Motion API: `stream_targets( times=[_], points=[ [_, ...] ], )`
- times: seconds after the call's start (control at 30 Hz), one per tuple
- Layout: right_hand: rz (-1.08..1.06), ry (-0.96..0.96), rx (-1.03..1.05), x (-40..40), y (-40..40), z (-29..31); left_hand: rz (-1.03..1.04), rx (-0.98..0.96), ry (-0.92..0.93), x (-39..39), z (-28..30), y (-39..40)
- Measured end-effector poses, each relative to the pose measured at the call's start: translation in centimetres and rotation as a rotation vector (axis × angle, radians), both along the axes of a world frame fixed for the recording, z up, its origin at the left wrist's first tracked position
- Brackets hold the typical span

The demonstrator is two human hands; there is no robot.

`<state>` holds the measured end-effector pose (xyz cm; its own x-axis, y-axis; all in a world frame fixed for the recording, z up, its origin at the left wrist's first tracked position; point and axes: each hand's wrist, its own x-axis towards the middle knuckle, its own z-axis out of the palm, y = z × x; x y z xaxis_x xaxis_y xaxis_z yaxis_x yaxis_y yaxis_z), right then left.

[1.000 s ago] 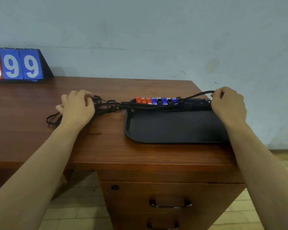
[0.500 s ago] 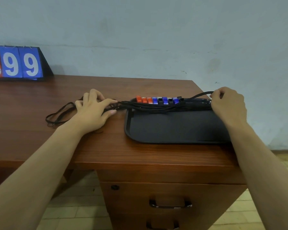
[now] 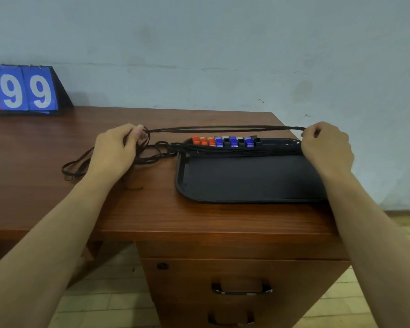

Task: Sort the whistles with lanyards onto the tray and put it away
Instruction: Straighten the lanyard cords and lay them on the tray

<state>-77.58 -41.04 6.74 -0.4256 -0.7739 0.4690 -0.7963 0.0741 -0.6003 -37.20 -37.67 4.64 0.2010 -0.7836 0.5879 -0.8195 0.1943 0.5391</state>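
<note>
Broadly, the sorting half of the job is looking close to finished, judging by how things are lying. Across the brown surface, the black tray is sitting near the right corner, above the drawers, and most of its floor is showing bare. Back at the far left, a blue scoreboard is standing against the wall.

Along the tray's far rim, the whistles are lining up in one row, orange ones to the left, then blue and black ones mixed together. Their black lanyards are running in a bundle just in front of that row, while loose loops are trailing off the tray's left end onto the surface, so tidying is what seems left.

One strand is stretching taut above the whistles between both hands. The left hand is pinching it with curled fingers among the loose loops, and the right hand is gripping its other end in a closed fist over the tray's right end.

Carrying the tray away is not yet begun.
</note>
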Motion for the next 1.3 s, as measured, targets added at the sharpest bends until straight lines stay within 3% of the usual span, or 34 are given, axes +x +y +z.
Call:
stream_targets(
  times=[0.13,0.47,0.7,0.9,1.17,1.3],
  points=[
    [-0.014,0.006,0.008,-0.1,0.0,0.0,0.083,0.026,0.132,0.4,-0.1,-0.2],
    [-0.009,-0.009,0.023,-0.3,0.1,0.0,0.414,0.125,0.144,2.0,-0.9,-0.2],
    [0.022,-0.003,0.014,-0.1,0.1,0.0,0.340,0.195,-0.022,1.6,-0.5,-0.3],
    [0.090,0.000,-0.005,0.1,0.0,0.0,-0.023,0.280,-0.340,-0.5,-0.9,-0.4],
    [0.096,0.010,-0.009,0.0,-0.3,-0.2,0.079,0.324,-0.321,-0.2,-0.7,-1.1],
    [0.106,0.013,-0.007,-0.1,-0.5,-0.3,0.070,0.212,-0.248,0.1,-0.5,-1.0]
  ],
)
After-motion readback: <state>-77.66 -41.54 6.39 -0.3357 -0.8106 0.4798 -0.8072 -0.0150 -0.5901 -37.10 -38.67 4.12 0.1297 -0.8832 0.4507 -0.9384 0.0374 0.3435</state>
